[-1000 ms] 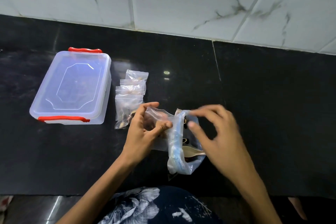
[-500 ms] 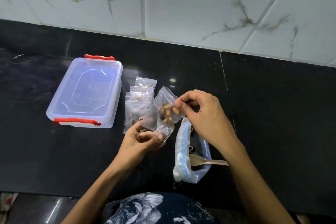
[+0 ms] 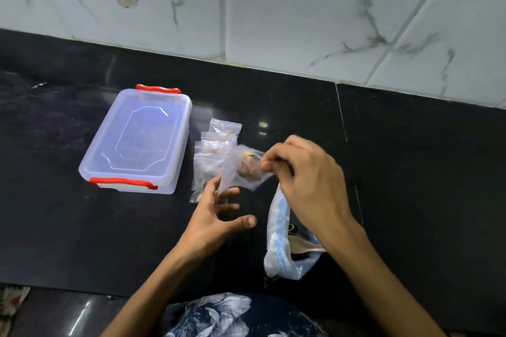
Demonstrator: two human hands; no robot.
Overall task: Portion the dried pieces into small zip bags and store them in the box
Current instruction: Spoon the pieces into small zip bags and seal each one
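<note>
My right hand (image 3: 306,180) pinches the top corner of a small clear zip bag (image 3: 245,169) with brown dried pieces inside, lifted above the counter. My left hand (image 3: 216,216) is just below it with fingers spread, its fingertips near the bag's lower edge. Several filled small zip bags (image 3: 212,150) lie in an overlapping row beside the box. The clear plastic box (image 3: 137,142) with red clips stands to the left, lid on. A larger clear bag (image 3: 282,243) of pieces lies under my right forearm, a spoon (image 3: 304,247) sticking out of it.
The black stone counter (image 3: 410,172) runs up to a white marble-tiled wall (image 3: 328,8) at the back. The counter's front edge lies just before my patterned clothing (image 3: 219,314).
My left hand has let go of the small bag and spread its fingers. My right hand keeps its pinch on the bag's top and has shifted it slightly rightward.
</note>
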